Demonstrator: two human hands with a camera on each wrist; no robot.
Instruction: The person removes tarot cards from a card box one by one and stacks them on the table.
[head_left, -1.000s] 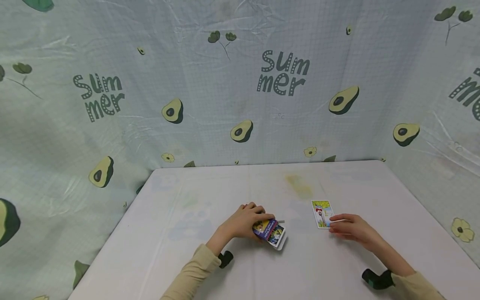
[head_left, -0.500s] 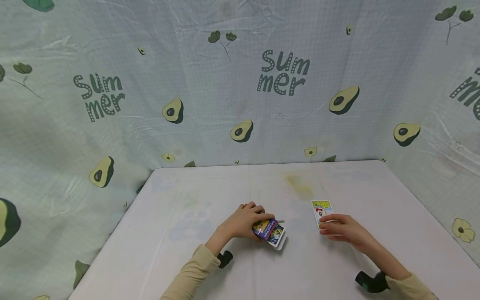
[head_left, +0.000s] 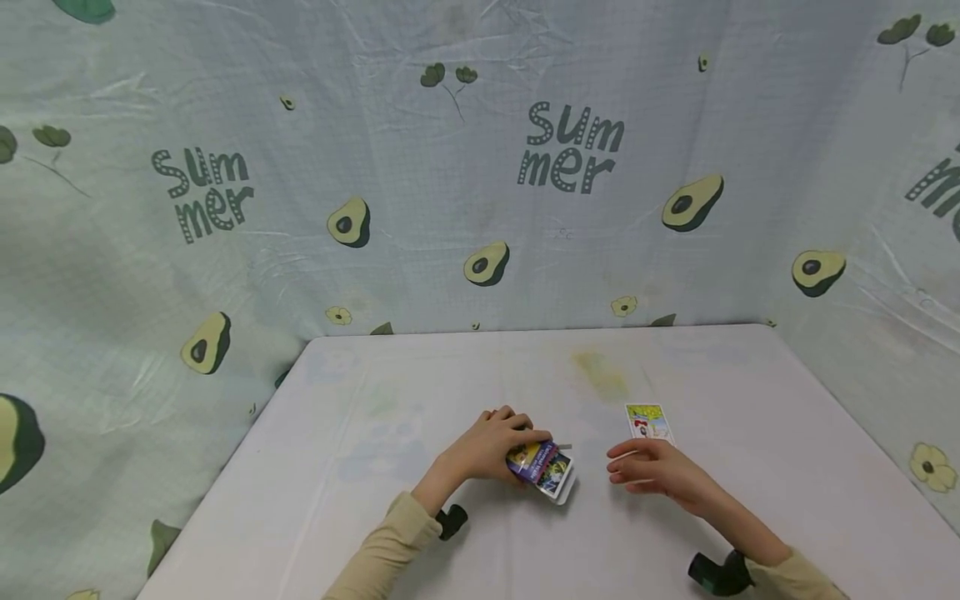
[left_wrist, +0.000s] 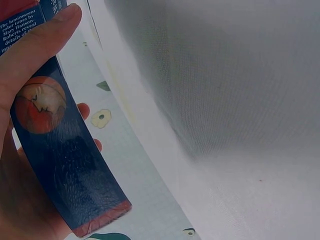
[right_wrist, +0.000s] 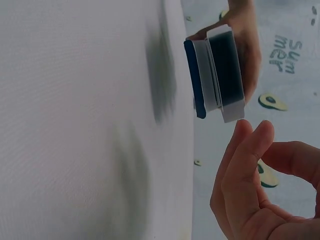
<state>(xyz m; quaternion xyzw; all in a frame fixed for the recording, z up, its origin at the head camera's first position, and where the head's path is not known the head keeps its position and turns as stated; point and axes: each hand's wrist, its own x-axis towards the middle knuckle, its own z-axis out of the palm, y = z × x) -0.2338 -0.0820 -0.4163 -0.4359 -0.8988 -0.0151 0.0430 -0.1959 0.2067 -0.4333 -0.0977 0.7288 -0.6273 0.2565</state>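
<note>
My left hand point(head_left: 483, 448) grips a blue and purple card box point(head_left: 534, 462) just over the table, its end tilted toward the right. In the left wrist view the thumb lies across the box's narrow side point(left_wrist: 70, 165), which bears a round picture of a face. The right wrist view shows the box's end with pale flaps point(right_wrist: 232, 111) folded out. Nothing is held in my right hand point(head_left: 660, 475); its fingers are loosely bent, with the fingertips point(right_wrist: 265, 129) just short of the box in that view. Behind this hand a picture card point(head_left: 648, 422) lies face up, its lower part hidden.
A white cloth covers the table point(head_left: 360, 517). Behind and beside it hangs a pale curtain point(head_left: 405, 150) printed with avocados and lettering. Dark wrist cameras point(head_left: 720, 573) sit at both wrists.
My right hand has moved left and toward me, from the card's right edge to a spot in front of it, nearer the box. The left hand and box have stayed put.
</note>
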